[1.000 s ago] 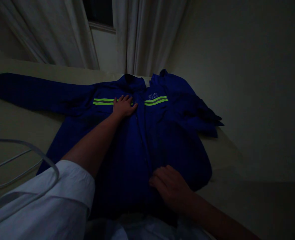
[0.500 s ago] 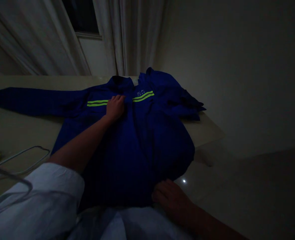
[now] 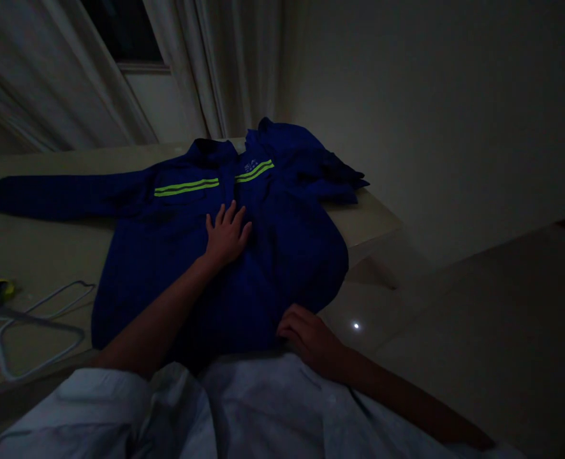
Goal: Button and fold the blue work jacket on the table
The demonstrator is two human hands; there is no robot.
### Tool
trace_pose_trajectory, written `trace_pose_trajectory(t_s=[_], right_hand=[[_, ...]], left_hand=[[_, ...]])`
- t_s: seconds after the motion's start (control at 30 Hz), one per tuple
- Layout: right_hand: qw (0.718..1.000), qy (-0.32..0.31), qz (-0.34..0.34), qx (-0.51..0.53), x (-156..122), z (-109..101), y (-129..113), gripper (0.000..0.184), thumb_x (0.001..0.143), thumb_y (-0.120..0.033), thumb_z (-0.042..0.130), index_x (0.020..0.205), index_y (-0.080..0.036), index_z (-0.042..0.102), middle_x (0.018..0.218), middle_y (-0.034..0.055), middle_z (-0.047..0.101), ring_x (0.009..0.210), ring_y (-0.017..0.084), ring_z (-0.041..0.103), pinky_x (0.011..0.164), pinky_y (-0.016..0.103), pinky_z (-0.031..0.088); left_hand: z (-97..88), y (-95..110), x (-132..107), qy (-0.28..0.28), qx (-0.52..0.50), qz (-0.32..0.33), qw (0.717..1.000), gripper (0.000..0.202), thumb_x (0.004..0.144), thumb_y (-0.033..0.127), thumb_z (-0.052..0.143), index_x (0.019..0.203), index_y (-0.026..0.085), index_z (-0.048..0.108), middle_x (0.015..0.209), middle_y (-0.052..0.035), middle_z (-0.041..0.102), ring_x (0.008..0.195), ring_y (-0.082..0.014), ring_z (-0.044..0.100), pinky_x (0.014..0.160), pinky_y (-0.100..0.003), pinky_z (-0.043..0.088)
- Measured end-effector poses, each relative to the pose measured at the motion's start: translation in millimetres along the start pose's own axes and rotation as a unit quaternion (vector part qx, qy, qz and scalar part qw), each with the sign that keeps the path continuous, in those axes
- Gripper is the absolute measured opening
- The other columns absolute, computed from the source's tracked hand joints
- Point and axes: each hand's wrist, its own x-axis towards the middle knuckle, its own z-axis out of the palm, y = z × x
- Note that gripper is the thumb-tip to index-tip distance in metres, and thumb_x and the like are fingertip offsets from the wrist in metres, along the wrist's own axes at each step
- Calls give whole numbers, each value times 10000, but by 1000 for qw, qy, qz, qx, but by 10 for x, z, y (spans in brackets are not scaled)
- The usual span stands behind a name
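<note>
A dark blue jacket (image 3: 168,255) with yellow-green chest stripes lies spread front up, its collar at the far side. One sleeve stretches out to the left; the other is bunched at the upper right. My left hand (image 3: 227,237) rests flat on the jacket's front below the stripes, fingers spread. Down at the lower right corner of the jacket, my right hand (image 3: 306,335) has its fingers curled closed on the hem. The thumb and the cloth in that grip are partly hidden in the dark.
The jacket lies on a pale table (image 3: 373,220) whose right edge drops to a shiny floor (image 3: 435,338). White hangers (image 3: 38,325) lie at the left beside a dark and yellow item (image 3: 6,290). Curtains (image 3: 215,70) hang behind, and a wall (image 3: 430,115) stands right.
My left hand has slid from the chest stripes toward me and its fingers have spread. The right hand stays at the hem. The view has shifted, showing more of the hangers.
</note>
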Motion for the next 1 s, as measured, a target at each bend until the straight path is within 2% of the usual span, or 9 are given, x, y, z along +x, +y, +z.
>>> trace_pose_trajectory(t_s=[0.1, 0.17, 0.2, 0.27, 0.33, 0.43, 0.63, 0.83, 1.0], right_hand=[[995, 9, 53, 81, 20, -76, -48, 218, 1120, -272, 456, 1052, -199, 650, 1014, 58, 647, 923, 158, 632, 808, 279, 512], [993, 25, 61, 96, 26, -89, -52, 225, 1119, -300, 465, 1034, -208, 652, 991, 48, 640, 913, 157, 632, 809, 282, 511], [993, 33, 60, 99, 30, -88, -53, 230, 1119, -311, 467, 1025, -210, 651, 981, 45, 638, 909, 157, 631, 811, 284, 510], [992, 50, 52, 102, 46, -89, -68, 227, 1115, -317, 480, 1006, -213, 649, 959, 40, 635, 900, 156, 630, 814, 285, 512], [992, 60, 48, 101, 69, -103, -101, 211, 1110, -305, 495, 999, -213, 650, 953, 39, 638, 900, 156, 633, 821, 285, 518], [993, 73, 42, 83, 98, -145, -154, 206, 1110, -298, 487, 1031, -211, 656, 967, 50, 647, 909, 161, 644, 823, 291, 533], [995, 84, -53, -30, 86, -177, -145, 290, 1031, -451, 640, 1154, -189, 658, 1040, 96, 680, 944, 207, 665, 815, 338, 562], [968, 113, -148, -171, 83, -171, -125, 222, 1011, -240, 674, 1226, -182, 666, 996, 81, 736, 855, 191, 665, 754, 338, 526], [966, 137, -137, -171, 91, -147, -126, 212, 1018, -221, 664, 1224, -183, 689, 982, 74, 739, 843, 186, 657, 746, 334, 509]], left_hand=[[-273, 261, -606, 79, -84, 138, 984, 439, 1055, 393, 475, 1433, 192, 575, 1500, -150, 608, 1389, -305, 541, 1156, -523, 412], [-388, 424, -1131, 52, -151, 269, 950, 306, 1048, 360, 521, 1272, 196, 648, 1225, -107, 750, 1141, -235, 675, 987, -398, 516], [-414, 484, -1373, 36, -158, 309, 937, 332, 1024, 427, 573, 1236, 186, 660, 1163, -102, 763, 1070, -238, 688, 937, -395, 522], [-409, 550, -1739, 38, -127, 321, 938, 364, 1009, 425, 617, 1254, 161, 664, 1163, -104, 769, 1033, -244, 693, 941, -418, 502], [-363, 554, -1915, 66, -85, 309, 945, 311, 1030, 278, 581, 1303, 148, 656, 1197, -105, 770, 1048, -238, 694, 982, -429, 476], [-304, 513, -1933, 108, -62, 311, 942, 333, 1023, 102, 510, 1319, 147, 656, 1156, -101, 784, 1011, -216, 704, 967, -410, 478], [-296, 520, -1864, 137, -58, 315, 937, 295, 978, 96, 600, 1266, 108, 661, 1074, -107, 788, 913, -218, 704, 865, -406, 492], [-342, 553, -1849, 150, -58, 294, 942, 253, 974, 114, 597, 1206, 156, 687, 958, -75, 774, 808, -198, 678, 756, -380, 479], [-387, 576, -1830, 151, -66, 293, 942, 237, 1011, 118, 544, 1192, 170, 686, 963, -79, 768, 815, -198, 668, 746, -370, 461]])
